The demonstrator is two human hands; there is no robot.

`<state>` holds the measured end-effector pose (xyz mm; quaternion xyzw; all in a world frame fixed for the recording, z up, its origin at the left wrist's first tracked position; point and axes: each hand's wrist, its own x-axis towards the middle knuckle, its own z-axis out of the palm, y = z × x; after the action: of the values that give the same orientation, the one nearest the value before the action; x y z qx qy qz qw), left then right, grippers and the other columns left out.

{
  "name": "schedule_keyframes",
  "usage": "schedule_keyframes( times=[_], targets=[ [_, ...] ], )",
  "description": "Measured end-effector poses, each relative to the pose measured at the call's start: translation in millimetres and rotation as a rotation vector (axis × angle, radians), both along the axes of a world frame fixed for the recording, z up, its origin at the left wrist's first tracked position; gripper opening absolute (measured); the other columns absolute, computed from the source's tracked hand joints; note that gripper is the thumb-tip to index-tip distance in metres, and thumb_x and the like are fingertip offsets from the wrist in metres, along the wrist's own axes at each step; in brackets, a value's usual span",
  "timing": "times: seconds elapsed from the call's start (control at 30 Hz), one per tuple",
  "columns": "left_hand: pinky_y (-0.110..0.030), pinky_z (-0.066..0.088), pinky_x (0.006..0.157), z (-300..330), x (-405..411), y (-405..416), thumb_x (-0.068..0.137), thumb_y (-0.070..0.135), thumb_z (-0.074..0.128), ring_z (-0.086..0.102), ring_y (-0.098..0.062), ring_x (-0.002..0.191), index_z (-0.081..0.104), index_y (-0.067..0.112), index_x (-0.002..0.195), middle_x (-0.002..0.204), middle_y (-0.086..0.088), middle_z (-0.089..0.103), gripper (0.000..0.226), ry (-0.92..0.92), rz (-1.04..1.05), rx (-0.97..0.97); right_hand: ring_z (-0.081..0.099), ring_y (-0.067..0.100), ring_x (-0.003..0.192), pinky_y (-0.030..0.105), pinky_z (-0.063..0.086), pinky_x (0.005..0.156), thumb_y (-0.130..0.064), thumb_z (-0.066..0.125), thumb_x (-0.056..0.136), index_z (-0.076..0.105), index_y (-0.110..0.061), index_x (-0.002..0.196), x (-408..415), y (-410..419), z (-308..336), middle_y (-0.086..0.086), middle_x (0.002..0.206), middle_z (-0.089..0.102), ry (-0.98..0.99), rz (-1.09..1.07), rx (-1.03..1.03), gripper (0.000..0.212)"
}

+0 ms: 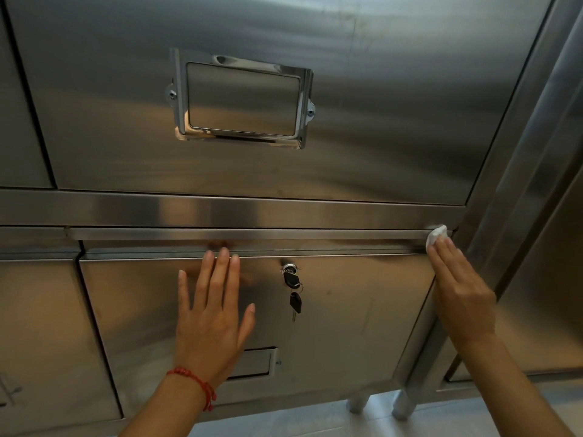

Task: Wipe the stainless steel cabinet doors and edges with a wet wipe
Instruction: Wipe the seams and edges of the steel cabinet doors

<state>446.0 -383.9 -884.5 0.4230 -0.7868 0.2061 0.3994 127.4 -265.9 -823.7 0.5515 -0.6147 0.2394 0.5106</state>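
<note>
A stainless steel cabinet fills the head view. My left hand point(211, 313) lies flat with spread fingers on the lower door point(347, 310), left of its lock. My right hand point(457, 288) presses a white wet wipe point(436, 236) with straight fingers against the right end of the door's top edge strip point(252, 234). Most of the wipe is hidden under my fingertips. The large upper door point(378, 105) above carries a shiny label holder point(243, 97).
Keys point(293, 291) hang from the lock in the lower door. A vertical steel post point(517, 184) runs along the right side. Neighbouring doors point(47, 326) sit to the left. Cabinet legs point(359, 402) stand on a pale floor below.
</note>
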Motion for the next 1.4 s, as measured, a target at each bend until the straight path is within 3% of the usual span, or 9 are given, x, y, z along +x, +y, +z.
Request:
schedule_keyframes(
  times=[0.2, 0.33, 0.6, 0.77, 0.83, 1.0, 1.17, 1.27, 1.4],
  targets=[
    [-0.057, 0.013, 0.111, 0.0, 0.9, 0.2, 0.094, 0.042, 0.025, 0.003, -0.025, 0.144, 0.023, 0.002, 0.142, 0.149, -0.018, 0.023, 0.063, -0.011, 0.009, -0.033, 0.06, 0.05, 0.096, 0.06, 0.047, 0.077, 0.035, 0.065, 0.056, 0.063, 0.017, 0.105, 3.7, 0.3, 2.9, 0.036, 0.11, 0.059, -0.02, 0.01, -0.026, 0.052],
    [-0.057, 0.012, 0.112, -0.4, 0.2, 0.5, 0.097, 0.045, 0.014, 0.007, -0.027, 0.143, 0.023, 0.002, 0.142, 0.149, -0.018, 0.023, 0.062, -0.008, 0.018, -0.02, 0.061, 0.048, 0.097, 0.058, 0.049, 0.078, 0.035, 0.066, 0.055, 0.063, 0.016, 0.105, 7.5, -1.2, 1.6, 0.035, 0.11, 0.059, 0.0, 0.029, -0.005, 0.054],
    [-0.056, 0.011, 0.111, 1.3, 0.6, 2.0, 0.098, 0.045, 0.011, 0.005, -0.026, 0.143, 0.023, 0.002, 0.142, 0.148, -0.019, 0.023, 0.063, -0.012, 0.01, -0.004, 0.061, 0.043, 0.102, 0.054, 0.052, 0.082, 0.03, 0.06, 0.065, 0.064, 0.013, 0.108, 12.4, -11.1, -7.0, 0.031, 0.114, 0.06, -0.012, 0.071, -0.079, 0.046],
    [-0.057, 0.012, 0.111, 2.5, 0.6, 2.6, 0.095, 0.043, 0.023, 0.0, -0.024, 0.144, 0.023, 0.002, 0.142, 0.148, -0.02, 0.025, 0.062, -0.007, 0.004, -0.005, 0.06, 0.042, 0.105, 0.053, 0.051, 0.085, 0.027, 0.053, 0.072, 0.063, 0.012, 0.11, 18.4, -13.6, -8.1, 0.03, 0.116, 0.059, 0.021, 0.096, -0.074, 0.042],
    [-0.056, 0.01, 0.111, 2.4, 0.3, 2.9, 0.097, 0.045, 0.014, 0.001, -0.024, 0.143, 0.022, 0.002, 0.142, 0.148, -0.02, 0.024, 0.063, -0.012, 0.007, 0.005, 0.06, 0.041, 0.105, 0.053, 0.051, 0.086, 0.028, 0.056, 0.072, 0.064, 0.011, 0.109, 26.9, -16.1, -8.0, 0.03, 0.116, 0.059, 0.036, 0.105, -0.065, 0.041],
    [-0.055, 0.01, 0.111, 2.9, 1.2, 3.5, 0.097, 0.046, 0.009, -0.001, -0.023, 0.144, 0.022, 0.003, 0.142, 0.148, -0.019, 0.024, 0.064, -0.008, -0.001, 0.022, 0.061, 0.039, 0.105, 0.05, 0.051, 0.087, 0.012, 0.038, 0.09, 0.064, 0.01, 0.109, 48.9, -22.8, -6.6, 0.029, 0.115, 0.06, 0.049, 0.147, -0.061, 0.032],
    [-0.055, 0.01, 0.111, 3.1, 0.6, 3.4, 0.09, 0.04, 0.031, 0.001, -0.023, 0.144, 0.025, 0.001, 0.141, 0.147, -0.021, 0.027, 0.064, -0.008, -0.009, -0.011, 0.061, 0.036, 0.107, 0.048, 0.048, 0.091, 0.006, 0.025, 0.099, 0.065, 0.009, 0.109, 71.0, -33.2, -8.8, 0.027, 0.116, 0.061, 0.066, 0.21, -0.08, 0.041],
    [-0.054, 0.008, 0.112, 3.4, 1.4, 3.7, 0.092, 0.042, 0.027, 0.0, -0.023, 0.144, 0.024, 0.002, 0.142, 0.148, -0.019, 0.025, 0.063, -0.007, -0.005, 0.0, 0.061, 0.034, 0.107, 0.046, 0.049, 0.09, 0.006, 0.028, 0.099, 0.065, 0.008, 0.109, 82.0, -38.5, -9.5, 0.026, 0.115, 0.061, 0.072, 0.235, -0.083, 0.039],
    [-0.054, 0.01, 0.111, 3.3, 0.9, 5.0, 0.09, 0.04, 0.031, 0.015, -0.03, 0.14, 0.026, 0.001, 0.141, 0.147, -0.02, 0.029, 0.064, -0.009, -0.007, -0.009, 0.062, 0.032, 0.107, 0.044, 0.049, 0.091, 0.009, 0.035, 0.096, 0.066, 0.007, 0.108, 95.2, -42.8, -8.5, 0.024, 0.115, 0.062, 0.093, 0.267, -0.105, 0.034]
  ],
)
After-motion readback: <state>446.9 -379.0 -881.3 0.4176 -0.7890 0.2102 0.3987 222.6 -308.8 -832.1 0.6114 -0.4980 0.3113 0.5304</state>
